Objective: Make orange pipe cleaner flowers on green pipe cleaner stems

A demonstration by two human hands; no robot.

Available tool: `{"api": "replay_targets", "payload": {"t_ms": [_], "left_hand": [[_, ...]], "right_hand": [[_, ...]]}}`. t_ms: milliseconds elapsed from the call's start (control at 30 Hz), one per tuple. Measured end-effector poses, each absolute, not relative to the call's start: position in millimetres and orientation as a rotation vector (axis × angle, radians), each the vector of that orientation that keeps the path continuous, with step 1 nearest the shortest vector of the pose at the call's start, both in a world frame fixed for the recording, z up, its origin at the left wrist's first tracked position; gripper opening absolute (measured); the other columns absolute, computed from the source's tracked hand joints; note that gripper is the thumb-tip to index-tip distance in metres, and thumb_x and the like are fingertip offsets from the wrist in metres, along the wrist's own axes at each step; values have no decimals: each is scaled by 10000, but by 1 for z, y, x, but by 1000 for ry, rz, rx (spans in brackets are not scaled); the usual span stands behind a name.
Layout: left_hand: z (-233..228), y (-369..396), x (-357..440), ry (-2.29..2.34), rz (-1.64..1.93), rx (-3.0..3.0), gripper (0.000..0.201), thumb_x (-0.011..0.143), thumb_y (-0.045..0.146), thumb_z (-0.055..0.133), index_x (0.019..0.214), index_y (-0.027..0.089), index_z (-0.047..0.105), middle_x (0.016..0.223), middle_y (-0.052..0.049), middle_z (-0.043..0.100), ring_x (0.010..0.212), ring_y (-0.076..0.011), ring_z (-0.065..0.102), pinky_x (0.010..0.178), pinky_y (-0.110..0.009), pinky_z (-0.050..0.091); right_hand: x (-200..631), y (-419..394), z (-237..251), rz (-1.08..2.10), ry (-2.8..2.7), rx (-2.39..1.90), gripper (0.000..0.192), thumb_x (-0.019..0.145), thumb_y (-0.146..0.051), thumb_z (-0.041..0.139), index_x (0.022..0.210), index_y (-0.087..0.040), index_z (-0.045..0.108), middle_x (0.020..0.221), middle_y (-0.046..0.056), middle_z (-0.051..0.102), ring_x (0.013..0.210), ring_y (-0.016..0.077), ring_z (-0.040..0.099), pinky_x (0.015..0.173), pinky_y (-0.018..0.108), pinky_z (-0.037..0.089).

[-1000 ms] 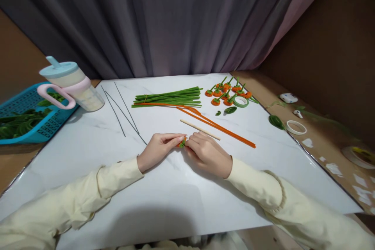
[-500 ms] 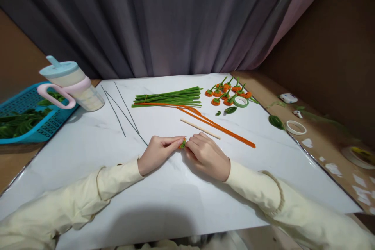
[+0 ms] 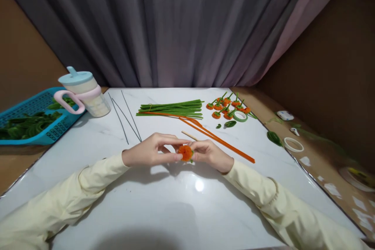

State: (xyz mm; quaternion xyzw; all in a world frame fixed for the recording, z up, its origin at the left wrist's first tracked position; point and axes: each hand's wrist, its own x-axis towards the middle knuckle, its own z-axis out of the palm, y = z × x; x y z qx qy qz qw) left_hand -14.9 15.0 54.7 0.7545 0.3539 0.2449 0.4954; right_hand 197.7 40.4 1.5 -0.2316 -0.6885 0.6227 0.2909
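Note:
Between my two hands is a small orange pipe-cleaner flower (image 3: 185, 153), its round face turned toward me and a bit of green showing beneath. My left hand (image 3: 154, 149) pinches it from the left with thumb and fingers. From the other side, my right hand (image 3: 211, 154) grips its right edge. A pale wooden stick (image 3: 189, 135) lies just behind, partly hidden by my right hand. Orange pipe cleaners (image 3: 222, 139) stretch across the table beyond it, and a bundle of green pipe cleaners (image 3: 171, 108) lies further back.
Several orange flowers with green stems (image 3: 227, 103) sit at the back right beside a green tape roll (image 3: 240, 116). Thin dark wires (image 3: 125, 119) lie at left. A tumbler (image 3: 84, 95) stands near a blue basket (image 3: 43, 134) of green pieces. A white tape roll (image 3: 293, 145) rests at right.
The flower has been turned so its orange face shows instead of its green part. My left hand has opened out somewhat around it. The whole view has shifted slightly.

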Motion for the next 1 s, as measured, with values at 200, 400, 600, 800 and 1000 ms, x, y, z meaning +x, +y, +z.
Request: {"api": "replay_targets", "payload": {"t_ms": [200, 400, 600, 800, 1000], "left_hand": [[67, 11, -13, 933, 572, 1792, 333, 820, 272, 528, 1127, 203, 635, 831, -49, 677, 666, -130, 612, 596, -216, 487], [62, 16, -12, 1226, 819, 1594, 203, 743, 201, 558, 911, 154, 661, 730, -31, 690, 652, -147, 649, 627, -239, 495], [60, 16, -12, 1159, 794, 1373, 180, 757, 258, 580, 898, 146, 591, 696, -35, 699, 686, -158, 664, 616, -232, 483], [73, 14, -14, 1094, 739, 1251, 197, 767, 298, 575, 872, 139, 624, 916, -84, 703, 833, -185, 668, 768, -290, 501], [74, 10, -15, 1073, 754, 1323, 234, 758, 310, 611, 925, 147, 596, 848, -80, 716, 809, -187, 672, 730, -278, 499]], "right_hand": [[190, 52, 9, 1650, -1950, -601, 359, 766, -491, 611, 807, -135, 593, 818, 56, 640, 751, 154, 597, 721, 321, 481], [189, 54, 38, 825, -2271, -650, 332, 892, -320, 480, 1194, -188, 515, 1196, 111, 572, 1108, 206, 528, 916, 408, 449], [176, 44, 28, 254, -2326, -458, 511, 854, -220, 556, 1337, -220, 387, 1185, 117, 590, 1136, 224, 513, 914, 436, 476], [174, 40, 33, 536, -2261, -567, 388, 848, -193, 556, 1234, -228, 527, 1146, 88, 626, 1051, 202, 595, 892, 374, 510], [175, 36, 35, 579, -2254, -639, 512, 830, -221, 579, 1316, -252, 417, 1218, 74, 585, 1080, 202, 585, 914, 362, 503]]}}
